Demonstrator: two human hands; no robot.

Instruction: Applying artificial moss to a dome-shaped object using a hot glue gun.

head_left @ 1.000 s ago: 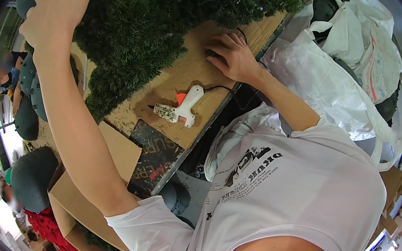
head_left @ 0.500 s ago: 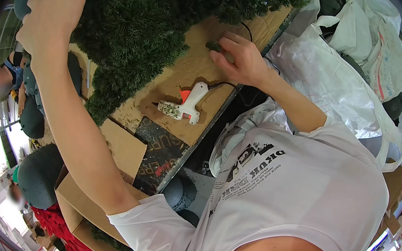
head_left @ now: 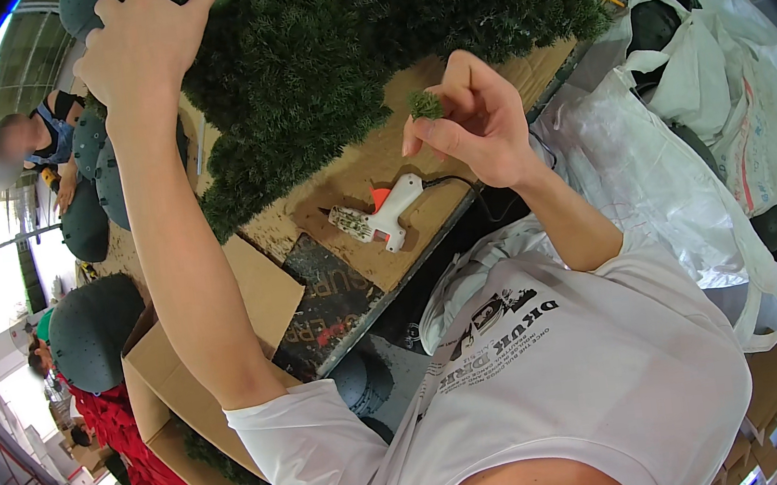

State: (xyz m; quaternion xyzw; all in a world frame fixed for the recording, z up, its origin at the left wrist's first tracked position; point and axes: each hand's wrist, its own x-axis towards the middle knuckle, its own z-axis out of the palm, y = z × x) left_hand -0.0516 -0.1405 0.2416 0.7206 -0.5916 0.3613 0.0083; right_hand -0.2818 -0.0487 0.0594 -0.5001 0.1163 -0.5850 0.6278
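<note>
Right hand (head_left: 480, 120): raised off the table, thumb and forefinger pinched on a small green tuft (head_left: 425, 104), other fingers loosely curled. A second ago this hand lay flat on the brown cardboard sheet (head_left: 379, 161) near the mat's edge; half a second ago it was closing there. So the tuft has just come up off the sheet and is now carried in the air, just above the near edge of the green mat (head_left: 364, 42). My reading: the pick is done and the piece is free to be worked.

The tuft is too small and bushy to give a sure long axis (it looks roughly round from here); its fibres splay up and away from the fingertips, toward the mat.

Left hand (head_left: 142, 50): arm stretched out to the far left corner of the mat, fingers spread, palm down on its dark pile. It has barely shifted over the last second. Whether it grips anything I cannot tell.

On the cardboard, near the table's front edge, a white glue gun (head_left: 383, 216) lies on its side, orange trigger up, nozzle end toward the left, cord trailing right.

Further out: an open cardboard box (head_left: 185, 403) at lower left, white plastic bags (head_left: 688, 157) to the right, another person (head_left: 36, 140) at the far left.
</note>
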